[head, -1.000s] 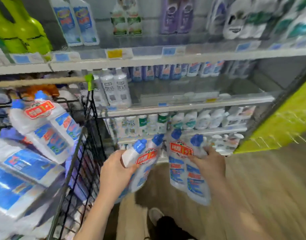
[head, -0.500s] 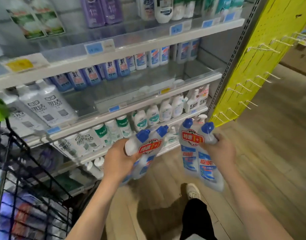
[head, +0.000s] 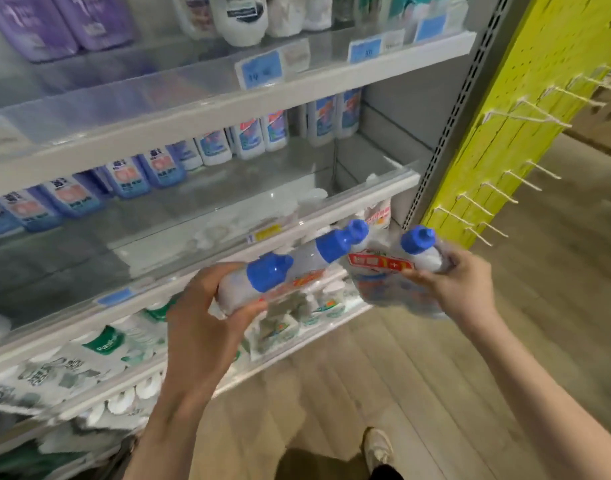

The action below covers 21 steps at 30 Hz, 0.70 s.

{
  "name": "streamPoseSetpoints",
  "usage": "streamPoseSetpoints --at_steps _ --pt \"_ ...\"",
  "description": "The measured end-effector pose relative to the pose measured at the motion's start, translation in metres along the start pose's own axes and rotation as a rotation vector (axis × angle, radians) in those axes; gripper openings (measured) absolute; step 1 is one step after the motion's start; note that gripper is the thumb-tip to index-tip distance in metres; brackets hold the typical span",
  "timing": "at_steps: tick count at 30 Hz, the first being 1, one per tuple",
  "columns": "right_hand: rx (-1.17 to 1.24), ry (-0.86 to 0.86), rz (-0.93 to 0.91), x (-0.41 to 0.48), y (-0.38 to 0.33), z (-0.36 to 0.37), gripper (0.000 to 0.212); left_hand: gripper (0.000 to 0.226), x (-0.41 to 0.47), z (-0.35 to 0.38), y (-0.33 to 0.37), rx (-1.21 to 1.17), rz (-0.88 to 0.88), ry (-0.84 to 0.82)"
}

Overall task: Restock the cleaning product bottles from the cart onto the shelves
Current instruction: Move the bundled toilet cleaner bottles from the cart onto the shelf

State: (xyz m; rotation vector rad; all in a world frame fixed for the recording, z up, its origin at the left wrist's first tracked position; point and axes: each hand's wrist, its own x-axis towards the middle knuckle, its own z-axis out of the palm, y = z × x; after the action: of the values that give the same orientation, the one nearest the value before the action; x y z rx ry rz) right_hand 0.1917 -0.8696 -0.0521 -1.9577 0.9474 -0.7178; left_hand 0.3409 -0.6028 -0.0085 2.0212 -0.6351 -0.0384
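Left of centre, the left hand point(head: 207, 320) is clamped round a twin pack of blue-capped bottles point(head: 280, 277), held nearly flat with the caps pointing to the upper right. Just beyond it, running across the middle of the frame, is the half-empty middle shelf point(head: 228, 202), bare at the front, with small blue-labelled bottles point(head: 131, 174) lined along the back. At centre right, the right hand point(head: 460, 282) is closed on a second twin pack point(head: 394, 271), gripped high near the neck; its red promo tag touches or overlaps the first pack's cap end.

Risks, as I judge them:
- The two packs crowd each other at the centre; a knock could loosen the right hand's neck grip and drop its pack to the wood floor point(head: 418, 358).
- The clear lip on the shelf front could catch a pack slid in flat.
- Pushing too deep could topple the back row.

Against the frame half a second ago: both packs hung more upright then, caps up and apart; now they are tipped over and converge. The view has closed on the shelves, the cart's black wire at lower left is gone from sight, and the yellow pegboard point(head: 522, 116) sits further right.
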Motion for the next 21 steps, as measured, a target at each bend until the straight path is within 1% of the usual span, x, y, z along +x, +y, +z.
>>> streamPoseSetpoints --at_steps 3,6,9,13,14,18,21 --pt "0.031 -0.003 -0.165 0.06 -0.013 -0.014 0.053 0.048 0.038 0.025 0.017 0.073 0.052 0.055" --pt "-0.007 0.008 -0.326 0.111 -0.026 -0.021 0.052 0.05 0.066 0.047 0.027 0.135 0.128 0.131" --pt "-0.012 0.013 -0.435 0.15 -0.029 -0.017 0.051 0.052 0.088 0.067 0.026 0.198 0.188 0.227" --pt "-0.029 0.023 -0.606 0.183 -0.026 -0.005 0.051 0.062 0.11 0.093 0.008 0.261 0.414 0.367" --pt "-0.015 0.027 -0.636 0.19 -0.027 -0.003 0.054 0.062 0.115 0.098 0.003 0.269 0.446 0.389" --pt "0.015 0.007 -0.689 0.216 -0.034 -0.004 0.062 0.047 0.133 0.112 -0.012 0.234 0.446 0.42" --pt "0.023 -0.014 -0.73 0.225 -0.034 -0.004 0.057 0.038 0.144 0.119 -0.018 0.218 0.429 0.407"
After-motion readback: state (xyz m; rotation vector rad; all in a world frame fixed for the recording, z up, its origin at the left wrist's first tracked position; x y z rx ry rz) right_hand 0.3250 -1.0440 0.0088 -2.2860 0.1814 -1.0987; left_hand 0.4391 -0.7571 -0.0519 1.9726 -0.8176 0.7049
